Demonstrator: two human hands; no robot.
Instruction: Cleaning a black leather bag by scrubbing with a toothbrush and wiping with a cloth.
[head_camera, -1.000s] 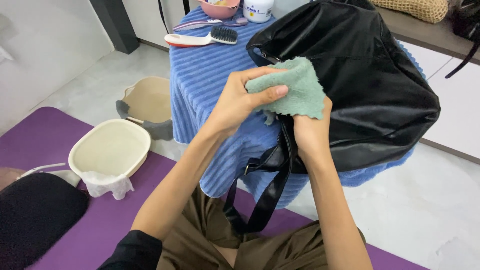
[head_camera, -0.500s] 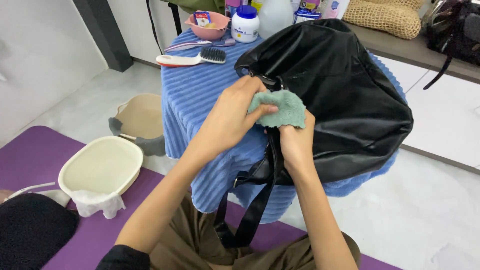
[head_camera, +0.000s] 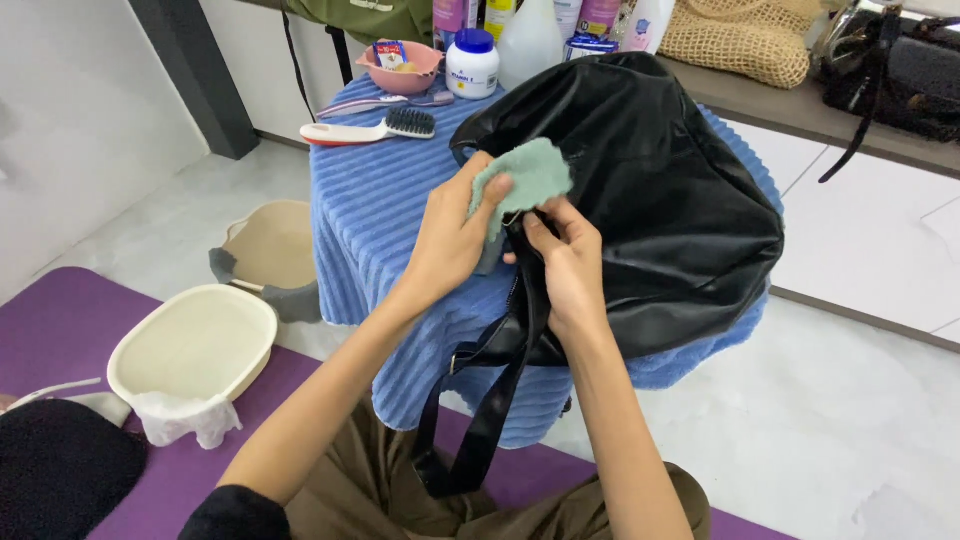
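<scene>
Black bag (head_camera: 660, 190): it lay on its side on the blue ribbed cover (head_camera: 390, 210) of a small table, its body filling the right half of the top and its strap (head_camera: 500, 370) hanging over the near edge toward my lap.
Green cloth (head_camera: 525, 180): I had it bunched against the bag's near edge, close to where the strap joins.
Left hand (head_camera: 450, 240): closed on the cloth, thumb over the top and fingers curled beneath, pressing it to the leather.
Right hand (head_camera: 570, 265): pinched narrow on the bag's edge just under the cloth, steadying it; I could not tell whether the fingertips held a ring, a zip pull or only the seam.
Step in hand: as I judged it, wiping the bag around the strap fitting, one hand rubbing, the other bracing.
Next move calls for: a firm hold by the right hand so the soft leather did not slide, and short strokes of the cloth into the folds by the fitting.
Around: a red-handled brush (head_camera: 370, 128), a pink bowl (head_camera: 402, 68) and a white jar with a blue lid (head_camera: 472, 65) stood at the far side of the table; a cream basin (head_camera: 195, 345) sat on the purple mat (head_camera: 60, 320) to my left.
</scene>
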